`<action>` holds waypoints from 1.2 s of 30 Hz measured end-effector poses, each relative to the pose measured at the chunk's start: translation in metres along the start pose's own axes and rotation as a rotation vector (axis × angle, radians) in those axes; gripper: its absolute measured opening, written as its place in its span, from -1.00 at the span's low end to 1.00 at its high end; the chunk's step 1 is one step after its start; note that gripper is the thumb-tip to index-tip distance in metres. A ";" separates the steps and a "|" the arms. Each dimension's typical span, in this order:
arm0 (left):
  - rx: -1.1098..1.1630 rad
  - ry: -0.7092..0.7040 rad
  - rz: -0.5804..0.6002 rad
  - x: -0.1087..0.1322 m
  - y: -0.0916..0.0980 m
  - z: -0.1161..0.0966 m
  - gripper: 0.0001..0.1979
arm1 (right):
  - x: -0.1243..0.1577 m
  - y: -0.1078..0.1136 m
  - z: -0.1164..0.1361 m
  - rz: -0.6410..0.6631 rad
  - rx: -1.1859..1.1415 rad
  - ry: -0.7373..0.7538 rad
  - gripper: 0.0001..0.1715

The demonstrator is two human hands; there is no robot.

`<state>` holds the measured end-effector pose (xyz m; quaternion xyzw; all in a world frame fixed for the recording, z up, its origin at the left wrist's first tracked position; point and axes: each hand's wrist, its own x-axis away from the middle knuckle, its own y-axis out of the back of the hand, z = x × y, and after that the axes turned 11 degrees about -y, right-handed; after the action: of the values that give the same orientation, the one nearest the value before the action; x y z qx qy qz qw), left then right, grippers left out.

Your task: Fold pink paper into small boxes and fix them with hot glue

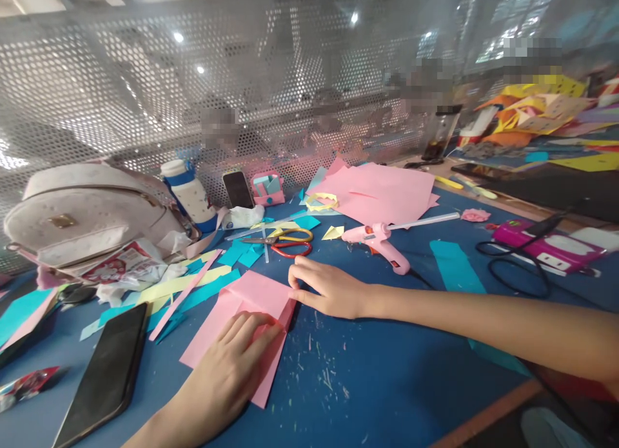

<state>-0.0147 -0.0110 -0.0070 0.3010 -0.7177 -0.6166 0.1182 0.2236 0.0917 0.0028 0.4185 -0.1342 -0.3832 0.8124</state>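
A pink paper sheet [242, 306] lies folded on the blue table [367, 377]. My left hand [232, 364] rests flat on its near half, fingers spread and pressing down. My right hand [329, 290] touches the sheet's right edge, with the fingertips pinching or pressing at the fold near its corner. Scissors with yellow and red handles [285, 242] lie just beyond the sheet. A pink glue gun [382, 242] sits to the right of them.
A black phone [104, 370] lies at the near left. A pale bag [82, 216], a bottle [191, 193] and paper scraps [193, 280] crowd the left. Pink sheets [382, 193] lie at the back, a power strip [551, 248] and cable at the right. A perforated metal screen [290, 80] stands behind.
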 end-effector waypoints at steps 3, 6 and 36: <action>-0.004 -0.003 0.004 0.000 0.000 0.000 -0.54 | -0.007 -0.005 -0.006 -0.008 -0.027 0.021 -0.84; -0.011 -0.004 0.007 -0.001 -0.001 0.001 -0.55 | -0.010 -0.009 -0.011 -0.011 -0.043 0.035 -0.79; -0.137 0.153 -0.025 0.000 0.036 0.076 -0.14 | -0.008 -0.007 -0.010 -0.038 0.007 0.008 -0.74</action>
<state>-0.0665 0.0526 0.0113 0.3474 -0.6589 -0.6410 0.1851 0.2199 0.1010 -0.0077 0.4254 -0.1240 -0.3965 0.8040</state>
